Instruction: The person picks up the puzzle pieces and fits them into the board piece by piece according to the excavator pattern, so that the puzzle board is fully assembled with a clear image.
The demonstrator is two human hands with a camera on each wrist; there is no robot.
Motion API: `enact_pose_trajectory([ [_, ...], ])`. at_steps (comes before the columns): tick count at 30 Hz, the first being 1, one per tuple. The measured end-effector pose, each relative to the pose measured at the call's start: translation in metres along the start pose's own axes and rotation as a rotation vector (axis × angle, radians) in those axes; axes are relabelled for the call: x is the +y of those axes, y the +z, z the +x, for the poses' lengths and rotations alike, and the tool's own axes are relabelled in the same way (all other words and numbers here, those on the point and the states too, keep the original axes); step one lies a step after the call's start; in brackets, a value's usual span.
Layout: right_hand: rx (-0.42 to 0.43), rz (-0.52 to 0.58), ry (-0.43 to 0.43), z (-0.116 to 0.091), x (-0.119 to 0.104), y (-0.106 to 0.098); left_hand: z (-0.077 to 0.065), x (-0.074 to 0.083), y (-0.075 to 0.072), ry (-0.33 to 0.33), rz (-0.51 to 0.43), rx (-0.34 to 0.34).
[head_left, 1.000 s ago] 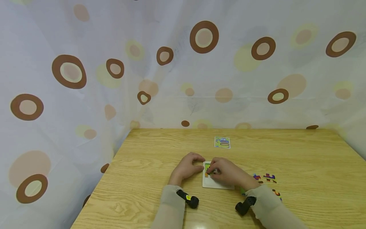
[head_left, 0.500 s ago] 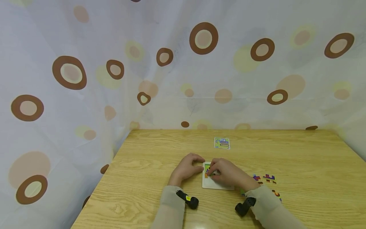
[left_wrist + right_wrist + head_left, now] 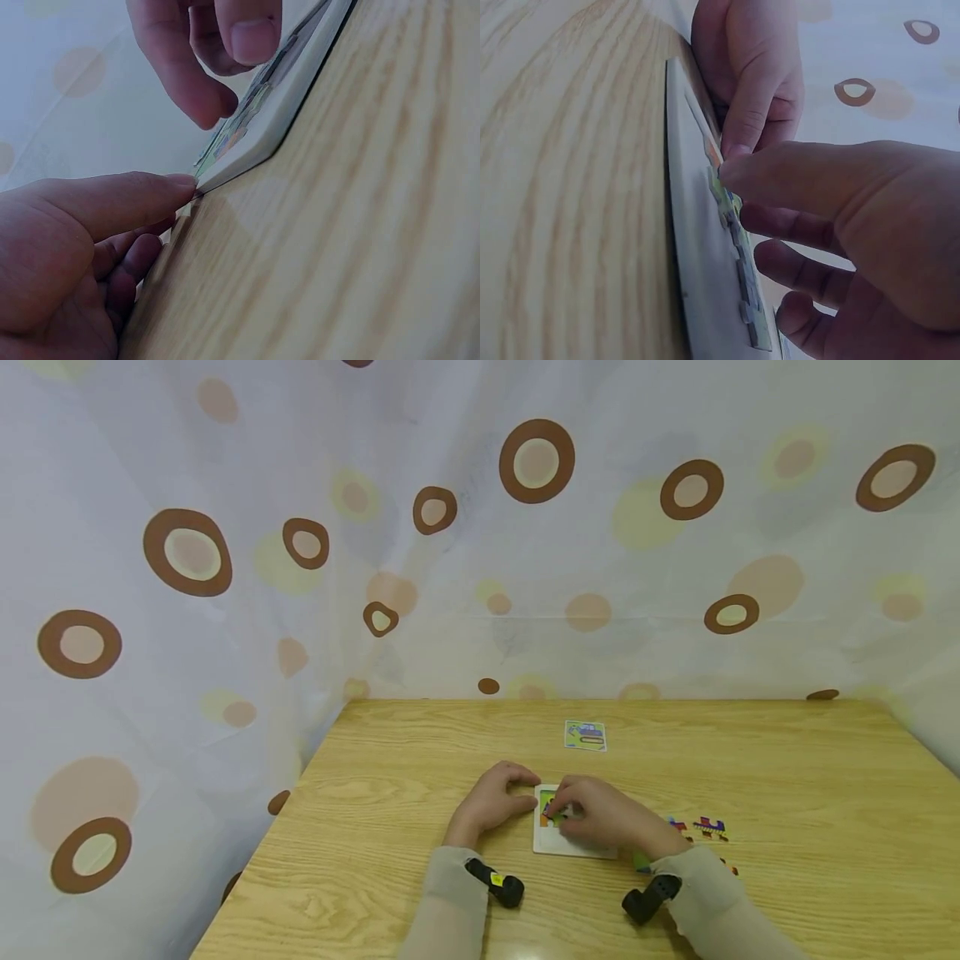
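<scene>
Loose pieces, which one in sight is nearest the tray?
The green one, just off the near right corner of the tray; the others lie farther right.

Under the right hand we see a white puzzle tray; beyond it, a white-bordered green-and-purple picture card.

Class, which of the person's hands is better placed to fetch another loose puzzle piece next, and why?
Probably the right hand: the loose puzzle pieces lie on its side, near its wrist, whereas the left hand is beyond the white tray, its thumb touching the edge.
</scene>
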State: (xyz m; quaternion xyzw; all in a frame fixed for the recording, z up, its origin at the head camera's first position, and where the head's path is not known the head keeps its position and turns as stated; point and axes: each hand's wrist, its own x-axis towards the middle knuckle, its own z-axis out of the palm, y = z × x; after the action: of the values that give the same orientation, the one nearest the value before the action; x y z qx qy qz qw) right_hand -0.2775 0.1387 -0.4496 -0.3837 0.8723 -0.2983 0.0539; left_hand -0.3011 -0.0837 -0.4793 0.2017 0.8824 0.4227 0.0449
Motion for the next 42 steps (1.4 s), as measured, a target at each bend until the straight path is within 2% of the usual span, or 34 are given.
enact_pose_trajectory([
  [5,0.008,0.064,0.033,-0.004,-0.002,-0.007,0.0,0.002,0.001,-0.006,-0.012,0.0],
  [9,0.005,0.084,0.023,-0.007,-0.002,-0.011,0.0,0.003,0.0,-0.012,-0.018,0.005],
  [15,0.015,0.076,0.014,-0.013,-0.004,-0.018,0.001,0.003,0.0,-0.016,-0.012,0.007],
  [29,0.032,0.072,0.127,-0.035,0.004,-0.035,-0.001,0.003,0.003,-0.039,-0.03,0.015],
  [42,0.032,0.058,0.147,-0.059,0.017,-0.048,-0.001,0.001,0.003,-0.026,-0.023,0.014],
])
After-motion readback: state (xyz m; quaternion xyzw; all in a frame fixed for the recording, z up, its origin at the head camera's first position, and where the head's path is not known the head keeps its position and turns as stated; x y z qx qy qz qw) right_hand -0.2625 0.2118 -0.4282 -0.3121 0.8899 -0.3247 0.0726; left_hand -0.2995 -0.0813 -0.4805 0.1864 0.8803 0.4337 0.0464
